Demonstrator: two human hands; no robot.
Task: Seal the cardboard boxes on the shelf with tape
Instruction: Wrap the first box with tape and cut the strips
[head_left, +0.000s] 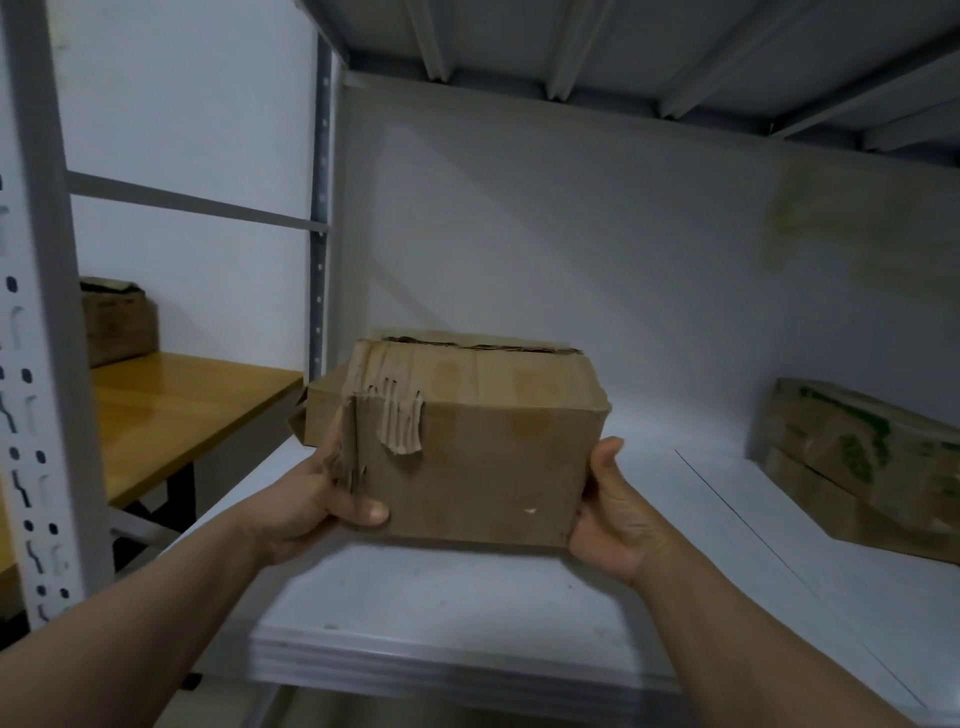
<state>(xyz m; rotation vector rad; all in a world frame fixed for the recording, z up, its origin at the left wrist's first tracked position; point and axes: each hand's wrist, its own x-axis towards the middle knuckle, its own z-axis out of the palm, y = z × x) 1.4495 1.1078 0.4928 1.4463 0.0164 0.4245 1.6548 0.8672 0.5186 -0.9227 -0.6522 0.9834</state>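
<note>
grey metal shelf (467, 603), deep, with a bare white board. left of it a wooden table (197, 415), with a small box (117, 325) at its back edge. at the right edge of the shelf, against the back wall, a green-printed box (852, 467), squashed and leaning.

box (483, 467) held over the middle of the shelf, near its front edge, tipped a little, front face and top both showing. bottom touching the board or not: cannot tell. plain brown cardboard, worn, soft at the corners. top flaps (467, 345) folded down but gaping along the seam. no tape in view, on it or anywhere.

left hand (306, 504) clamped on the lower left corner, thumb pressed flat on the front face, fingers wrapped round the side out of sight. right hand (618, 519) pressed to the right side, thumb upright along the front edge, fingers hidden behind, squeezing toward the left.

tear (397, 426) near the upper left of the front face, outer paper peeled and hanging, corrugation bare just above the left thumb.

probably light, judging by the easy two-hand hold. likely limp rather than stiff, apt to buckle if squeezed hard. best held low at both sides or from below, away from the tear. flaps to be pressed shut before taping.
</note>
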